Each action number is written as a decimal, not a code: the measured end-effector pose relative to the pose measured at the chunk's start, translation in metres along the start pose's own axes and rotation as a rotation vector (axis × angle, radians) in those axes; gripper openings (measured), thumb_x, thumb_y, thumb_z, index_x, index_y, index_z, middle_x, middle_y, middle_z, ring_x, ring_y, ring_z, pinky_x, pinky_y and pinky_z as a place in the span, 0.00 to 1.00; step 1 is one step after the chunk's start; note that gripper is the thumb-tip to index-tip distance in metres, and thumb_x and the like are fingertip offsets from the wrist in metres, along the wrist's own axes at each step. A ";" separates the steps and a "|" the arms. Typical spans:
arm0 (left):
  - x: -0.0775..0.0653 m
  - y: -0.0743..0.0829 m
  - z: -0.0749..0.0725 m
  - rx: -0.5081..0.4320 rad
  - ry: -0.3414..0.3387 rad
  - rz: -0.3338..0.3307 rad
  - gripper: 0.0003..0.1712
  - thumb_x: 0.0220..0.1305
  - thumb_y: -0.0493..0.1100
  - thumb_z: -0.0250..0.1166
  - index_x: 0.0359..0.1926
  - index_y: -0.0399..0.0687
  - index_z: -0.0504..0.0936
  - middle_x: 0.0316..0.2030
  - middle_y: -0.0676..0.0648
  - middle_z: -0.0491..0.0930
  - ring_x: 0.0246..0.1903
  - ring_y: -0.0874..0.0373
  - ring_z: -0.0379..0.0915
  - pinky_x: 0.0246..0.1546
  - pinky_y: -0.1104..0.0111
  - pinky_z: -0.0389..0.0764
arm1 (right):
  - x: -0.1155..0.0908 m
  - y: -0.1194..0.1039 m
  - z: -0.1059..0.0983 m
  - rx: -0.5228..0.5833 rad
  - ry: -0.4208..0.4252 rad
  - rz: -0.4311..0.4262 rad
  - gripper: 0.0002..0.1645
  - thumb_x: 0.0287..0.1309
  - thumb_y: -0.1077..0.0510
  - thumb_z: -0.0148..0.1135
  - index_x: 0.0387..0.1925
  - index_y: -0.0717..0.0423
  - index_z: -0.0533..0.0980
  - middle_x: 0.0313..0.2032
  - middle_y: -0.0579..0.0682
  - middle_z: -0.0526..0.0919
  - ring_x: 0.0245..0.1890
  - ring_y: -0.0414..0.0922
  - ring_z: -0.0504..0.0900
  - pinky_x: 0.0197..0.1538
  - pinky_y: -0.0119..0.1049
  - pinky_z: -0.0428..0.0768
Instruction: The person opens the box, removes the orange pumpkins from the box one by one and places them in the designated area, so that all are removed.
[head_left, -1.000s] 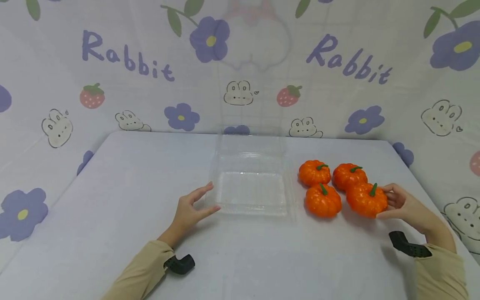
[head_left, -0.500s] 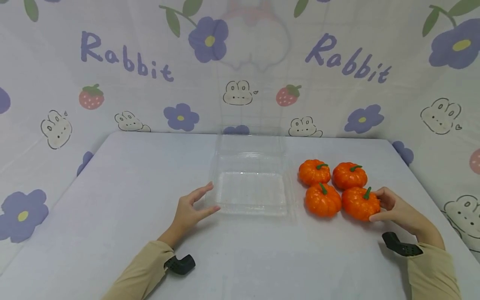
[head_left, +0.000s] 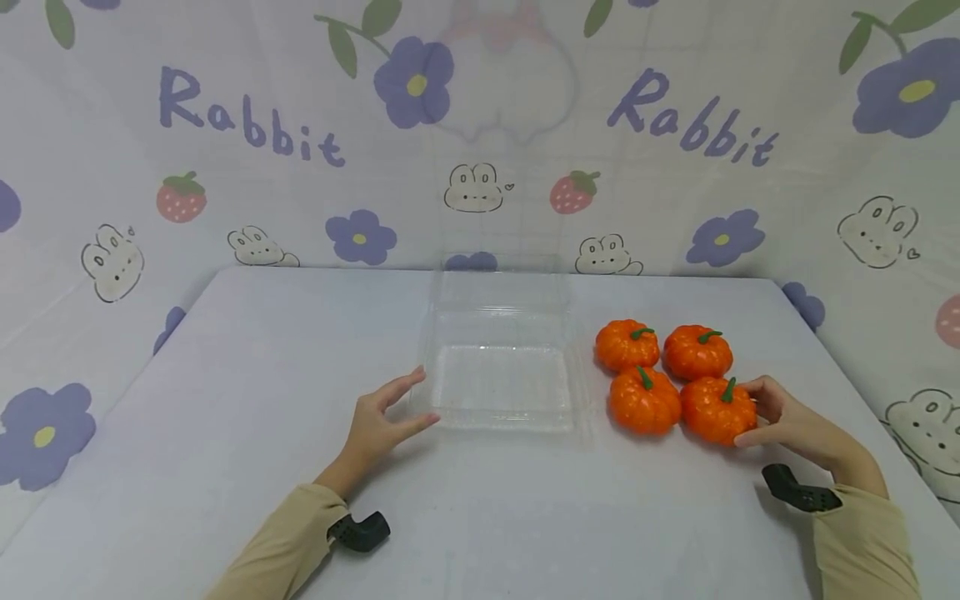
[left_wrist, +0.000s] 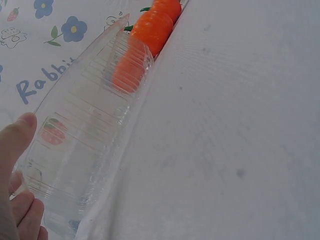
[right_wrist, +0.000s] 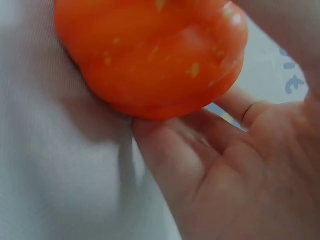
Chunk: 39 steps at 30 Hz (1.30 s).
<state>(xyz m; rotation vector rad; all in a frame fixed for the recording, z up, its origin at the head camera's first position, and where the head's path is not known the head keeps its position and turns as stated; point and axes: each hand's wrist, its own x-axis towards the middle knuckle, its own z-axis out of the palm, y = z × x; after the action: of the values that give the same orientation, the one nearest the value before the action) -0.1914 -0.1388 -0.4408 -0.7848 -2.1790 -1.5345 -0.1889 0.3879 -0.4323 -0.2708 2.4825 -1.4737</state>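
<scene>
Thumb and fingers of my right hand (head_left: 791, 429) grip the right side of a small orange toy pumpkin (head_left: 716, 412) with a green stem. It sits on the table at the front right of a cluster with several alike, among them one pumpkin (head_left: 645, 402) just to its left. In the right wrist view, the held pumpkin (right_wrist: 155, 60) fills the top, fingertips partly hidden behind it. My left hand (head_left: 382, 421) rests at the left edge of a clear plastic box (head_left: 498, 417), thumb and forefinger spread apart. The box's lid (head_left: 498, 287) is folded back.
Two more pumpkins stand behind: a left pumpkin (head_left: 627, 346) and a right pumpkin (head_left: 697, 352). A white cloth covers the table (head_left: 510, 517). A printed curtain (head_left: 517, 108) closes off the back and sides. Black wrist mounts (head_left: 801, 490) sit at both sleeves.
My right hand has moved left and slightly down with the pumpkin, which now sits on the table close against the others. My left hand has stayed at the box.
</scene>
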 end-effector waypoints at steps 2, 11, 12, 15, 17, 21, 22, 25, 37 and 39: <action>0.000 0.001 -0.001 -0.019 -0.004 -0.012 0.28 0.39 0.27 0.71 0.46 0.24 0.74 0.47 0.31 0.73 0.49 0.41 0.69 0.51 0.58 0.67 | 0.000 -0.003 0.000 -0.045 -0.017 0.017 0.36 0.46 0.66 0.64 0.51 0.63 0.53 0.52 0.55 0.60 0.48 0.42 0.63 0.50 0.41 0.68; 0.001 0.001 -0.002 -0.162 -0.038 -0.102 0.40 0.40 0.26 0.70 0.57 0.29 0.64 0.48 0.27 0.70 0.42 0.34 0.72 0.43 0.47 0.71 | 0.000 -0.007 -0.002 -0.088 -0.084 0.053 0.46 0.46 0.62 0.64 0.56 0.68 0.43 0.55 0.74 0.50 0.55 0.67 0.50 0.51 0.69 0.52; 0.002 0.001 -0.002 -0.171 -0.041 -0.108 0.41 0.40 0.25 0.70 0.59 0.29 0.63 0.48 0.27 0.70 0.41 0.34 0.72 0.43 0.46 0.70 | -0.001 -0.006 -0.003 -0.075 -0.086 0.050 0.46 0.46 0.62 0.63 0.56 0.67 0.42 0.55 0.74 0.49 0.55 0.68 0.48 0.50 0.69 0.50; 0.003 0.000 -0.003 -0.142 -0.023 -0.123 0.42 0.42 0.26 0.69 0.60 0.30 0.60 0.45 0.28 0.73 0.36 0.36 0.75 0.41 0.47 0.72 | -0.004 -0.002 -0.004 -0.036 -0.097 0.038 0.45 0.47 0.64 0.62 0.56 0.66 0.42 0.57 0.74 0.47 0.55 0.67 0.46 0.51 0.70 0.49; 0.003 0.000 -0.003 -0.119 -0.007 -0.129 0.40 0.45 0.26 0.67 0.60 0.29 0.59 0.41 0.29 0.75 0.32 0.39 0.77 0.38 0.49 0.75 | -0.005 0.001 -0.005 -0.019 -0.104 0.017 0.43 0.47 0.64 0.61 0.55 0.66 0.43 0.57 0.72 0.47 0.55 0.65 0.47 0.52 0.68 0.51; 0.004 -0.002 -0.004 -0.122 0.018 -0.136 0.35 0.50 0.25 0.62 0.60 0.25 0.58 0.36 0.29 0.77 0.24 0.42 0.76 0.31 0.59 0.79 | -0.006 0.005 -0.004 -0.012 -0.113 0.006 0.39 0.49 0.63 0.60 0.55 0.65 0.46 0.57 0.66 0.49 0.54 0.49 0.55 0.54 0.46 0.65; 0.004 -0.002 -0.004 -0.121 0.021 -0.137 0.35 0.50 0.25 0.61 0.59 0.25 0.58 0.36 0.29 0.77 0.24 0.42 0.76 0.30 0.62 0.79 | -0.005 0.006 -0.004 -0.016 -0.113 0.005 0.38 0.49 0.63 0.60 0.55 0.64 0.47 0.57 0.65 0.50 0.53 0.43 0.56 0.52 0.40 0.67; 0.003 -0.002 -0.005 -0.117 0.037 -0.147 0.33 0.51 0.25 0.60 0.59 0.25 0.59 0.36 0.29 0.77 0.24 0.45 0.77 0.29 0.67 0.78 | -0.002 0.007 -0.003 -0.017 -0.111 0.003 0.37 0.50 0.62 0.60 0.56 0.63 0.50 0.57 0.62 0.52 0.49 0.33 0.58 0.48 0.29 0.67; 0.001 0.002 -0.016 0.044 0.236 -0.084 0.12 0.49 0.27 0.63 0.38 0.28 0.75 0.21 0.40 0.78 0.14 0.58 0.68 0.12 0.73 0.64 | 0.006 -0.004 0.000 0.004 -0.170 -0.008 0.47 0.50 0.64 0.60 0.61 0.66 0.40 0.60 0.72 0.45 0.57 0.65 0.48 0.55 0.64 0.54; 0.001 0.003 -0.019 0.047 0.277 -0.081 0.07 0.49 0.26 0.63 0.32 0.29 0.75 0.18 0.42 0.75 0.13 0.62 0.64 0.10 0.75 0.61 | 0.004 -0.006 -0.001 0.015 -0.164 -0.025 0.46 0.52 0.64 0.58 0.63 0.62 0.39 0.61 0.71 0.46 0.58 0.57 0.54 0.55 0.58 0.60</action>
<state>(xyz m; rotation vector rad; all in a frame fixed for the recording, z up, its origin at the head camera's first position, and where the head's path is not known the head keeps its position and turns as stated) -0.1912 -0.1559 -0.4312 -0.4433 -2.0538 -1.5223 -0.1926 0.3847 -0.4266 -0.4050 2.3458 -1.4180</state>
